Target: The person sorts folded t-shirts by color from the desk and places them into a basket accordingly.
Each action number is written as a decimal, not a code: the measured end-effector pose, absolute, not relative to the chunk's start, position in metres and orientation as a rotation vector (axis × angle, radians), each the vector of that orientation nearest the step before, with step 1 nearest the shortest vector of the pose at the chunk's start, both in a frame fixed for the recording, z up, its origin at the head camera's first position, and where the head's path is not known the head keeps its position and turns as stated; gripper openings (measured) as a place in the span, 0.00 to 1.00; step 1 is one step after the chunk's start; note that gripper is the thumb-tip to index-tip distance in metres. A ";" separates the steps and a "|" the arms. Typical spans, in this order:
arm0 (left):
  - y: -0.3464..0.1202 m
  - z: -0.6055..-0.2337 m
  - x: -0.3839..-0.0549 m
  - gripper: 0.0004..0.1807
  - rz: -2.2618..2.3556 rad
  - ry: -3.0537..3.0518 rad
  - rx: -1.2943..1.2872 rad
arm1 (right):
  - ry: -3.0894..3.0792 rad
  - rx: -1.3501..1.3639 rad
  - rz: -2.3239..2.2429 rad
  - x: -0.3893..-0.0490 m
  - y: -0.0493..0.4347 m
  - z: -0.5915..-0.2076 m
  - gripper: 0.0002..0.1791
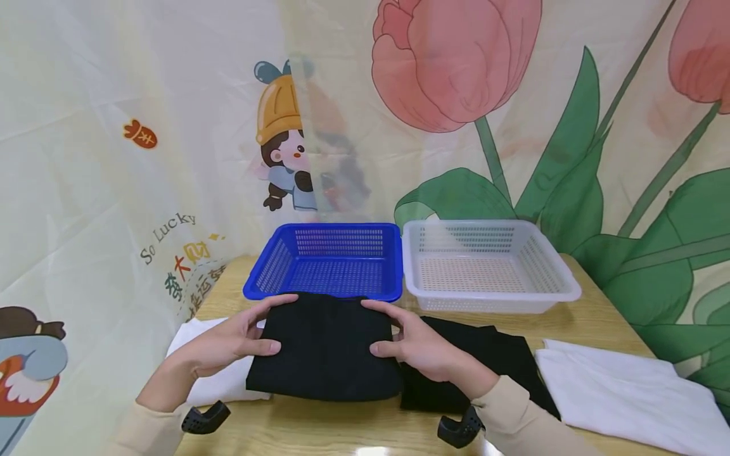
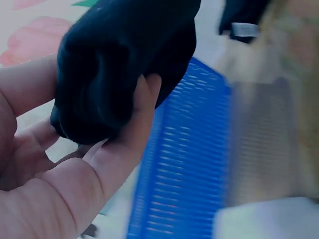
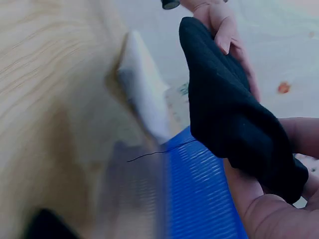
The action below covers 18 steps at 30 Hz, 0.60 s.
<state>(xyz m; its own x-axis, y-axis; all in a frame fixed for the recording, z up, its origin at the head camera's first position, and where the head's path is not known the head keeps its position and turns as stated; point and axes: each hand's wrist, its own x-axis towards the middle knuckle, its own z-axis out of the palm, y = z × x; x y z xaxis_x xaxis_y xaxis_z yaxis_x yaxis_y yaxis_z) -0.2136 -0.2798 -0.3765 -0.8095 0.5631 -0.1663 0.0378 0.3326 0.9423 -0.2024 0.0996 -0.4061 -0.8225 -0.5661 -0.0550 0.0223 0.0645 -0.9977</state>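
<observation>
A folded black garment (image 1: 327,345) is held up above the table, in front of the blue basket. My left hand (image 1: 236,342) grips its left side, thumb on the near face and fingers behind. On its right side my right hand (image 1: 419,345) pinches it in the same way. In the left wrist view, fingers and thumb close round the rolled edge of the black fabric (image 2: 107,64). The right wrist view shows the black fabric (image 3: 224,104) stretched between both hands, with a loose dark thread (image 3: 159,152) hanging from it.
A blue basket (image 1: 395,266) and a white basket (image 1: 490,296) stand side by side at the back of the wooden table (image 1: 319,427). Folded white cloth (image 1: 199,380) lies at left, another black cloth (image 1: 485,361) and a white cloth (image 1: 633,392) at right. A printed curtain hangs behind.
</observation>
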 end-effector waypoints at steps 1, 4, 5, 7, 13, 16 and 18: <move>-0.281 -0.368 -0.214 0.44 1.483 2.146 0.543 | 1.900 -0.556 -1.819 -0.203 0.100 -0.399 0.42; -0.280 -0.347 -0.220 0.43 1.504 2.172 0.615 | 1.889 -0.600 -1.854 -0.208 0.101 -0.376 0.42; -0.280 -0.341 -0.224 0.43 1.519 2.181 0.625 | 1.885 -0.610 -1.871 -0.211 0.100 -0.369 0.42; -0.279 -0.330 -0.236 0.43 1.552 2.194 0.635 | 1.894 -0.616 -1.898 -0.221 0.099 -0.357 0.42; -0.274 -0.312 -0.283 0.40 1.671 2.193 0.511 | 1.997 -0.574 -1.915 -0.266 0.088 -0.342 0.43; -0.273 -0.313 -0.309 0.41 1.713 2.148 0.498 | 2.015 -0.551 -1.940 -0.288 0.081 -0.344 0.46; -0.273 -0.316 -0.325 0.42 1.726 2.124 0.506 | 2.010 -0.535 -1.961 -0.300 0.076 -0.347 0.47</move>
<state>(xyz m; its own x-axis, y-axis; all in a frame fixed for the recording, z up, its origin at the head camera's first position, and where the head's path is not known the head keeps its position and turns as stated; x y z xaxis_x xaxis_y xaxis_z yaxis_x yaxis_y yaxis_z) -0.3250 -0.2734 -0.3163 -0.8727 0.4857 -0.0493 0.0512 0.1914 0.9802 -0.3004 0.0756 -0.3469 -0.8914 -0.4497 0.0552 -0.0662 0.0087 -0.9978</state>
